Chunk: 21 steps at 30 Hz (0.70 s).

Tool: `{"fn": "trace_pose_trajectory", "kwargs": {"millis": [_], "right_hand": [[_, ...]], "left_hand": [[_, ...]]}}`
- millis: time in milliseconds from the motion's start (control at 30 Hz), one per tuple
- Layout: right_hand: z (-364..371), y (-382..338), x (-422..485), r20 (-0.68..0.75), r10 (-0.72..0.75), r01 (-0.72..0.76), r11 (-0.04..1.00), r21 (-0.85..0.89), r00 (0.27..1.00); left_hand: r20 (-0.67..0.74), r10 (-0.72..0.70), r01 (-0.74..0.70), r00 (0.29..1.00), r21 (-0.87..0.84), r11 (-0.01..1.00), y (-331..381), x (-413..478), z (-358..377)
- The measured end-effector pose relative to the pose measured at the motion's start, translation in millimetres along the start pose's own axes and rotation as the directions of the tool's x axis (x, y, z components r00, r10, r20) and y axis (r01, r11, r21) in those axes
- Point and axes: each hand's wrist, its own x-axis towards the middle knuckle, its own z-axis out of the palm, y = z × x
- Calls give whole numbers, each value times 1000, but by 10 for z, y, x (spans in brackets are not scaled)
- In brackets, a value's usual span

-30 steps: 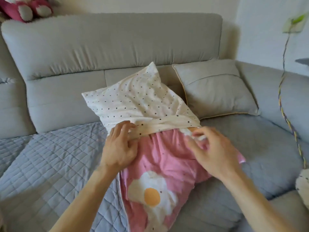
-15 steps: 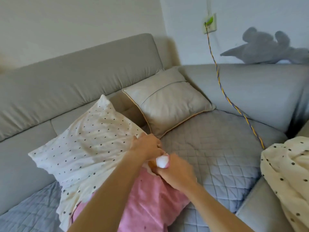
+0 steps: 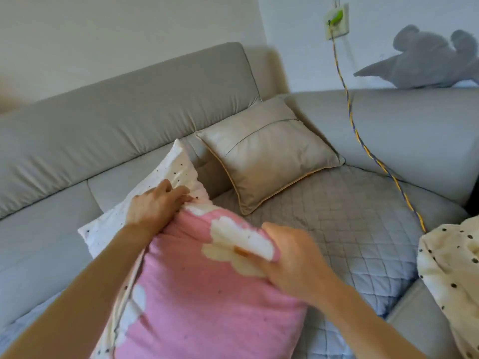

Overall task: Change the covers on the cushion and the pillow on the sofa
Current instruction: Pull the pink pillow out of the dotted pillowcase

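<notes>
Both hands are apart, each clamped on cloth. At centre frame the left hand [image 3: 155, 206] bunches the white dotted cover [image 3: 178, 164]. The right hand [image 3: 293, 257] pinches the pink pillow [image 3: 207, 307], which lies lower centre on the sofa [image 3: 129, 112]. Uneven pulling could snag or bunch the cover. No readable writing shows.

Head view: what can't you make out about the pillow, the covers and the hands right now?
All head view.
Polka-dot pillow: mostly hidden behind the pink cover.
Pink cover: lower end cut off by the bottom edge.
Left hand: fingertips buried in folds at the cover's top.
Right hand: motion-blurred, fingertips lost in the bunched cover.
Dotted fabric: cut by the right edge; cover or pillow unclear.
</notes>
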Motion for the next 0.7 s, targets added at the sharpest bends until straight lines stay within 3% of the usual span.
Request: {"fn": "trace_pose_trajectory", "kwargs": {"millis": [67,133,233,333,400,500,567,600,667,700], "right_hand": [[39,202,53,52,214,-205,968,-142,975],[81,346,79,87,457,-418,863,-284,885],[118,325,45,-15,562,-527,765,-370,827],[146,29,-15,-181,347,-390,843,-371,920],[236,-311,-110,-204,102,-162,939,-304,974],[565,-915,-424,-68,-99,87,983,-159,993],[823,-1278,-577,86,-181,197,950,-241,980],[949,-1437,-605,223,-168,234,919,-318,960],[1151,-1658,-531,477,3,254,844,-473,879],[1262,-1692,-463,523,96,239,810,-535,847]], "left_hand": [[63,-56,65,996,-170,983,146,-253,68],[52,-96,105,994,-229,968,272,-605,151],[-20,-345,313,938,-373,873,303,-1148,177],[-51,-419,349,907,-465,814,270,-1674,149],[-52,-442,365,896,-480,797,175,-2043,163],[-6,-449,403,894,-430,808,66,-2566,245],[60,-446,431,893,-403,807,-3,-2758,237],[118,-468,471,876,-420,776,-42,-2799,231],[224,-496,536,839,-498,682,-65,-2810,230],[238,-498,538,834,-549,640,-40,-2794,227]]}}
